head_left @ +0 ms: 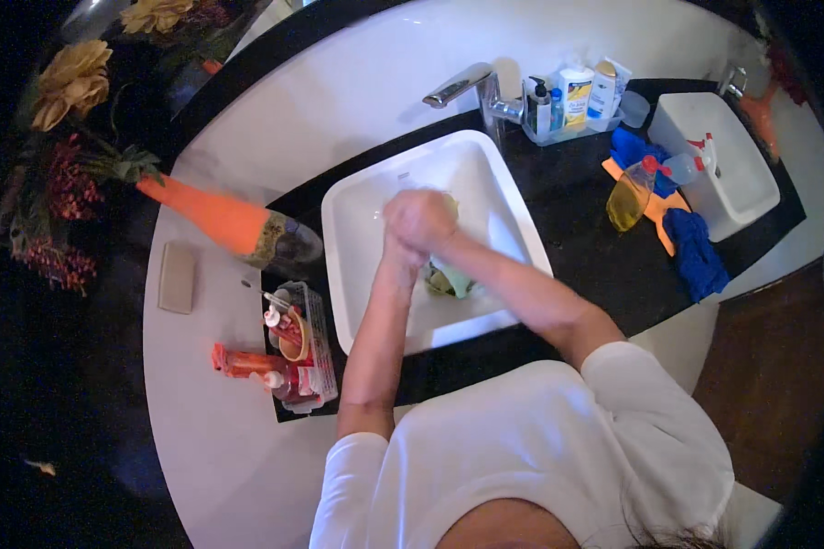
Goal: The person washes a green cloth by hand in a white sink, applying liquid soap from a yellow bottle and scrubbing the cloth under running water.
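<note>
Over the white sink basin (346, 274), my two hands are pressed together and slightly blurred. My right hand (430, 218) is closed, lying over and against my left hand (403, 245), which is closed too. A pale green and brown cloth (450, 280) shows below the hands, and a bit of it peeks out above them. It appears bunched in their grip, though the fingers cover most of it. A chrome faucet (462, 87) stands behind the basin.
Right of the faucet, a clear tray (572, 133) holds several bottles. Farther right are a yellow-liquid bottle (626, 203), blue cloths (696, 252) and a small white basin (751, 174). At left stand a basket (316, 343) of toiletries and an orange vase (220, 220) with flowers.
</note>
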### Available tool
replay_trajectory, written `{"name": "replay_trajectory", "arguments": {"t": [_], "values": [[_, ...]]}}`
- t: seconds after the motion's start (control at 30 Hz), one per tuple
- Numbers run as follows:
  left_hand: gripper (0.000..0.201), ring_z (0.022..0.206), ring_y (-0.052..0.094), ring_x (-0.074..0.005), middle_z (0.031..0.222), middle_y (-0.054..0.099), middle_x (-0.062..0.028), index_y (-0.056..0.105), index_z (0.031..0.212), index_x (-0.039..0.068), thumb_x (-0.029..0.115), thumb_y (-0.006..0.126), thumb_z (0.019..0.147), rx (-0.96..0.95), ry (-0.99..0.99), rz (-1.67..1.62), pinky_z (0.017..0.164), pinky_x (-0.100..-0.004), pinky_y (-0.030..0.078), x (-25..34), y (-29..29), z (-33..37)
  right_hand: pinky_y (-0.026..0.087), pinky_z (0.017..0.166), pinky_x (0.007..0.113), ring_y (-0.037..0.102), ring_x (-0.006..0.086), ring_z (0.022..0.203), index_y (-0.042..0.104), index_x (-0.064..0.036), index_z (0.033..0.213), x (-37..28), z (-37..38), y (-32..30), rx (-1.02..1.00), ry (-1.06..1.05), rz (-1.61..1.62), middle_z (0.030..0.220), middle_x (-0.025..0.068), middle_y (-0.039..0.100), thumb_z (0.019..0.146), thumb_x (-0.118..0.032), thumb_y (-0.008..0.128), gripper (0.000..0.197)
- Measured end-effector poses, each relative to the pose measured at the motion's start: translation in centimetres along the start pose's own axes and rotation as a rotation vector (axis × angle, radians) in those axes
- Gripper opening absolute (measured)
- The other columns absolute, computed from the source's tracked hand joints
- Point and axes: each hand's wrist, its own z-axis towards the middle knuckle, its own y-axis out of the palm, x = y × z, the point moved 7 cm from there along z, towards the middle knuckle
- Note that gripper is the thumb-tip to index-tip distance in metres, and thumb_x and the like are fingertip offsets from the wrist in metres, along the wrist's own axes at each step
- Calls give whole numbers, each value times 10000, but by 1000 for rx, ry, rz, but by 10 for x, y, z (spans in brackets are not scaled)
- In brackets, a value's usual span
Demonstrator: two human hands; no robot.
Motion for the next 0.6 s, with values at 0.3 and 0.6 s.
{"name": "replay_trajectory", "arguments": {"t": [0.3, 0.6], "values": [[369, 964, 528, -160, 1065, 521, -63, 470, 1160, 76, 275, 501, 851, 57, -456, 246, 799, -294, 451, 0, 40, -39, 427, 568, 368, 567, 254, 647, 593, -38, 717, 108, 21, -4, -302, 442, -215, 720, 128, 577, 802, -326, 488, 319], [278, 962, 539, -214, 996, 583, -80, 540, 1036, 41, 224, 547, 827, -135, 259, 208, 867, -360, 399, 128, 35, -31, 402, 655, 305, 502, 169, 702, 510, -26, 822, 72, -18, 25, -624, 282, 190, 714, 49, 518, 876, -327, 433, 315]]}}
